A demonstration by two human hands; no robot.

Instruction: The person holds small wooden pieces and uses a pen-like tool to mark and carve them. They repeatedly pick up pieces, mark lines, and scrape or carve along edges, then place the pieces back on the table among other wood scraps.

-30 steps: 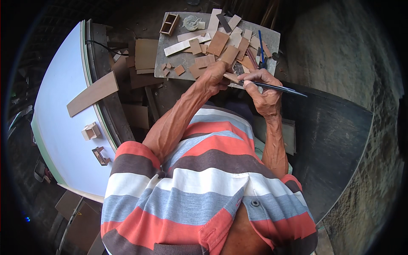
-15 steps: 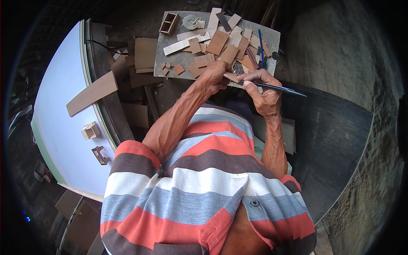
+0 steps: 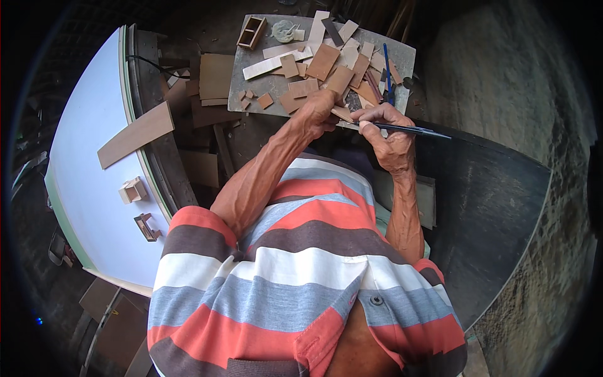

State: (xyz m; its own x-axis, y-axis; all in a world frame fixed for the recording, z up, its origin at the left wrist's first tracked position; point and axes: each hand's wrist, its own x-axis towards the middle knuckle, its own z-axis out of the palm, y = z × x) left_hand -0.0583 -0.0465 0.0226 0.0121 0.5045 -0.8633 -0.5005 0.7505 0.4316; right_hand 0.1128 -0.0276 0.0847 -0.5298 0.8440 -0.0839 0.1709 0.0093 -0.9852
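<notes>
Over the near edge of the small worktable (image 3: 248, 100), my left hand (image 3: 320, 113) is closed on a narrow piece of light wood (image 3: 342, 114). My right hand (image 3: 389, 135), thumb and fingers bent round it, grips a long, thin, dark tool (image 3: 427, 132) lying almost level, its left end against that wood piece. Just beyond my hands lie several loose flat wood offcuts (image 3: 323, 61), a small two-compartment wooden box (image 3: 251, 32), a pale round dish (image 3: 284, 31) and a blue long-handled tool (image 3: 387, 72).
A white curved board (image 3: 85, 157) at left holds a plank (image 3: 135, 135) and two small wooden assemblies (image 3: 132, 190) (image 3: 146, 227). Stacked sheet scraps (image 3: 215, 78) lie beside the worktable. A dark curved panel (image 3: 490, 201) and rough wall (image 3: 515, 75) stand at right.
The dark tool in my right hand has shifted very slightly left along its length. Both hands keep their grips in nearly the same place; the view has drifted a little.
</notes>
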